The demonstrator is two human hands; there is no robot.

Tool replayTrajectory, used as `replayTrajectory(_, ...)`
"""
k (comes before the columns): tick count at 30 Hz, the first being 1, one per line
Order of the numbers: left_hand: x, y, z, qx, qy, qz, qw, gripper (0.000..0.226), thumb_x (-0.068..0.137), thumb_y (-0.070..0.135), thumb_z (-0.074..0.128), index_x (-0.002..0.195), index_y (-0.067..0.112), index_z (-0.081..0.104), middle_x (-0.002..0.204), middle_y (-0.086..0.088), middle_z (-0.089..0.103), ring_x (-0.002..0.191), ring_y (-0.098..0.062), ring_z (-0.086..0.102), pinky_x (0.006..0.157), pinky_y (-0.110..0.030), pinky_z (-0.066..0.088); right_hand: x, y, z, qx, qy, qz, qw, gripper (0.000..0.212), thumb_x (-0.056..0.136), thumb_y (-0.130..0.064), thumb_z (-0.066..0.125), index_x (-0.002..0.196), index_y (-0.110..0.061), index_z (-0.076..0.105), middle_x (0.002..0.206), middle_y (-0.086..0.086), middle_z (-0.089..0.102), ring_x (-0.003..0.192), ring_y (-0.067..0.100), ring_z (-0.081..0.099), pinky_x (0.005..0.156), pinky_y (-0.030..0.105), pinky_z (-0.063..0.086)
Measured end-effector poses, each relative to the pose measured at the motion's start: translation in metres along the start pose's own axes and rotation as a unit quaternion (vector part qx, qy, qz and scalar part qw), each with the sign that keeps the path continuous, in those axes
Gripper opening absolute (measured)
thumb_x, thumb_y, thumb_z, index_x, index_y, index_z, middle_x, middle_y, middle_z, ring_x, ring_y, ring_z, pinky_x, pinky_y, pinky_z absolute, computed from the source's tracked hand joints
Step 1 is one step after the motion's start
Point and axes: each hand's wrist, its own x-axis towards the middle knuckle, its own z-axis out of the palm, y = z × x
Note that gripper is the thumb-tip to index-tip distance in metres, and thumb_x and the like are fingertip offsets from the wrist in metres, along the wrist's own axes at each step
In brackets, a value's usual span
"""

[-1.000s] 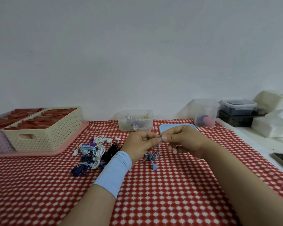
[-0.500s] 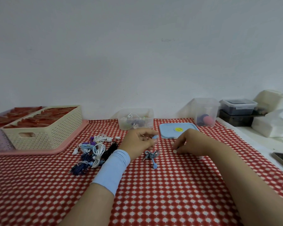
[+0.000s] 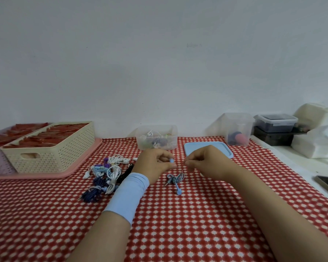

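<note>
We pinch the blue earbud [image 3: 171, 160] in our left hand [image 3: 155, 164] and its thin cord [image 3: 181, 169] in our right hand [image 3: 206, 163], stretched above the coiled bundle [image 3: 175, 179], likely for winding.

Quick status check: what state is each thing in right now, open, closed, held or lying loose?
left hand, pinches one earbud of the blue earphones.
right hand, fingers curled, pinches the same earphones.
blue earphones, partly coiled on the cloth.
clear tub, open, earphones inside.
blue lid, off, flat on the cloth.
dark box, lid on.
earphone pile, bundled, untouched.
cream basket, open-topped, full.
</note>
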Motion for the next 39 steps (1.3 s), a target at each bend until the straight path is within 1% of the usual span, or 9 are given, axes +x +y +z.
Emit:
replayTrajectory(5,0.002,-0.005,-0.002,0.072,-0.029,-0.005,0.997,0.021,0.078,0.022,0.082,0.098,0.024,0.076,0.089,0.010,0.071,0.081,0.000,0.064,0.081,-0.019,0.054,-0.002,-0.004,0.000,0.027,-0.026,0.009,0.999,0.009,0.087,-0.020,0.078,0.084,-0.029,0.079,0.084,-0.014,0.077,0.078,-0.004,0.068,0.070,0.010,0.051)
replayTrajectory(10,-0.003,0.004,-0.003,0.134,-0.087,-0.016,0.987,0.044,0.093,0.030,0.063,0.136,0.032,0.055,0.119,0.012,0.066,0.102,-0.006,0.059,0.097,-0.027,0.046,-0.003,-0.003,-0.002,0.053,0.012,0.023,0.998,0.016,0.088,-0.021,0.077,0.081,-0.035,0.076,0.086,-0.016,0.076,0.069,-0.002,0.066,0.067,0.016,0.051)
replayTrajectory(13,-0.009,0.020,-0.010,0.156,-0.055,0.060,0.984,0.021,0.095,0.027,0.060,0.111,0.035,0.068,0.104,0.020,0.063,0.086,0.002,0.055,0.078,-0.016,0.043,-0.003,-0.001,-0.003,0.064,0.022,0.026,0.997,0.012,0.088,-0.020,0.077,0.087,-0.032,0.076,0.085,-0.004,0.077,0.058,0.011,0.063,0.058,0.020,0.052)
replayTrajectory(16,-0.016,0.037,-0.018,0.132,-0.146,0.087,0.977,0.007,0.084,0.027,0.073,0.088,0.032,0.076,0.083,0.020,0.067,0.076,0.002,0.059,0.067,-0.012,0.046,-0.003,0.000,-0.003,0.081,0.018,0.032,0.996,0.007,0.088,-0.017,0.077,0.090,-0.024,0.077,0.083,0.005,0.077,0.053,0.014,0.060,0.055,0.021,0.052)
replayTrajectory(21,-0.019,0.037,-0.014,0.212,-0.286,0.053,0.933,0.026,0.076,0.028,0.083,0.101,0.032,0.077,0.083,0.021,0.064,0.073,0.002,0.058,0.063,-0.010,0.042,-0.002,0.000,-0.003,0.086,0.013,0.046,0.995,0.006,0.087,-0.016,0.077,0.088,-0.021,0.080,0.084,-0.005,0.078,0.058,0.019,0.062,0.060,0.024,0.057)
replayTrajectory(27,-0.012,0.023,-0.017,0.210,-0.253,0.061,0.943,0.021,0.080,0.023,0.080,0.100,0.030,0.078,0.095,0.015,0.068,0.083,-0.002,0.060,0.072,-0.011,0.045,-0.005,-0.003,-0.004,0.107,0.023,0.048,0.993,0.007,0.088,-0.016,0.076,0.090,-0.021,0.080,0.082,-0.014,0.077,0.053,0.013,0.059,0.056,0.021,0.053)
replayTrajectory(31,-0.011,0.022,-0.013,0.131,-0.116,0.082,0.981,0.007,0.087,0.032,0.072,0.093,0.035,0.075,0.100,0.021,0.059,0.092,0.001,0.054,0.085,-0.020,0.044,-0.007,-0.009,-0.004,0.167,0.039,0.049,0.984,0.006,0.088,-0.013,0.076,0.091,-0.016,0.079,0.080,-0.007,0.077,0.047,0.012,0.057,0.049,0.020,0.049)
replayTrajectory(34,-0.010,0.024,-0.007,-0.029,-0.039,0.030,0.998,0.010,0.094,0.024,0.064,0.097,0.030,0.071,0.092,0.016,0.066,0.080,0.004,0.061,0.071,-0.012,0.045,-0.009,-0.013,-0.007,0.230,0.063,0.054,0.970,0.007,0.090,-0.014,0.074,0.095,-0.011,0.078,0.085,0.002,0.078,0.044,0.013,0.057,0.040,0.019,0.041)
replayTrajectory(39,-0.010,0.028,0.001,-0.189,-0.024,-0.033,0.981,0.017,0.100,0.016,0.054,0.107,0.021,0.069,0.085,0.005,0.074,0.061,-0.003,0.061,0.052,-0.016,0.047,-0.008,-0.012,-0.012,0.307,0.052,0.072,0.947,0.013,0.093,-0.020,0.070,0.102,-0.017,0.078,0.099,0.013,0.076,0.057,0.015,0.057,0.045,0.021,0.037)
